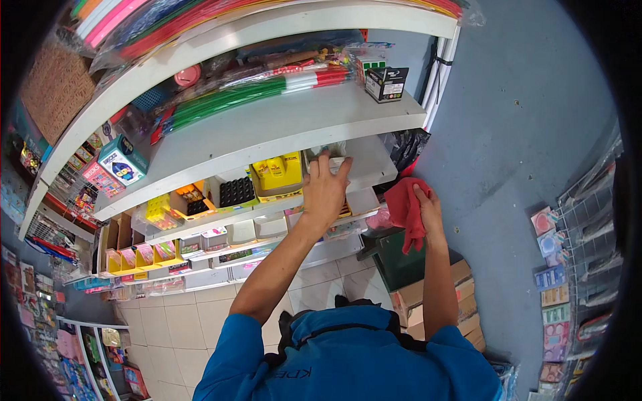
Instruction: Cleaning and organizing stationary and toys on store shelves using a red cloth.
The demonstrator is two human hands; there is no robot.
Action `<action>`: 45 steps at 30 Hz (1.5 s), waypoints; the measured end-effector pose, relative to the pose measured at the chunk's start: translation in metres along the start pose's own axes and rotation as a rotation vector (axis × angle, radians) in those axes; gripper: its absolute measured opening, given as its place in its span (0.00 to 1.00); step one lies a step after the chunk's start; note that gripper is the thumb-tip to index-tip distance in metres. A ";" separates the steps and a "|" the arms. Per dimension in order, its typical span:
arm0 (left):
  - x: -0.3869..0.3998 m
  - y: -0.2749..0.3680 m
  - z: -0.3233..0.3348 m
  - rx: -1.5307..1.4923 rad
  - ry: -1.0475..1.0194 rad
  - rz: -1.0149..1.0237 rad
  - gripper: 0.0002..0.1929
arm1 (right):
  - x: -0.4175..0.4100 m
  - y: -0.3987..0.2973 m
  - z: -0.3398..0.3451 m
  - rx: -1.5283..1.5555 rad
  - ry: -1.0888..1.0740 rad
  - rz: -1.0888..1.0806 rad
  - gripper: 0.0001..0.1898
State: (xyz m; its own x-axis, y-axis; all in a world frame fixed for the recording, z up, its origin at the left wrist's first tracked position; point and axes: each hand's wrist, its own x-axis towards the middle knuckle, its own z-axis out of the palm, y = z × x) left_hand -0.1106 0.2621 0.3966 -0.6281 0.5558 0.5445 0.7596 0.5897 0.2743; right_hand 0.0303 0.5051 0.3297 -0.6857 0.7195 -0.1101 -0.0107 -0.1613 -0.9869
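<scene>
My left hand (pixel 325 188) reaches to the second shelf, its fingers at the front of a small white open box (pixel 340 150) with clear plastic inside. The hand covers part of the box, so I cannot tell whether it grips it or only touches it. Just left of it stands a yellow display box (pixel 277 189) holding yellow glue bottles. A tray of black round-topped items (pixel 237 192) comes after that. In my right hand (pixel 429 208) a crumpled red cloth (pixel 404 203) hangs down, to the right of the shelf's end.
Above my left hand juts a grey shelf board (pixel 281 118) with green, white and red wrapped sticks (pixel 261 90) and a black box (pixel 386 84). Cardboard boxes (pixel 464 295) and a dark green container (pixel 401 260) stand below my right hand. A blue-grey wall (pixel 501 150) rises at right.
</scene>
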 end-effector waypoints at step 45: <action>0.053 -0.019 0.037 0.324 -0.154 0.096 0.11 | 0.069 0.012 -0.026 0.310 0.079 0.103 0.15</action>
State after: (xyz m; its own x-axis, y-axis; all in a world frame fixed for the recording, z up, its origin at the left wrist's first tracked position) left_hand -0.1646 0.3026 0.3911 -0.5934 0.6846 0.4232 0.7389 0.6719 -0.0507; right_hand 0.0019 0.5706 0.3067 -0.6363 0.7368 -0.2286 -0.1732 -0.4252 -0.8884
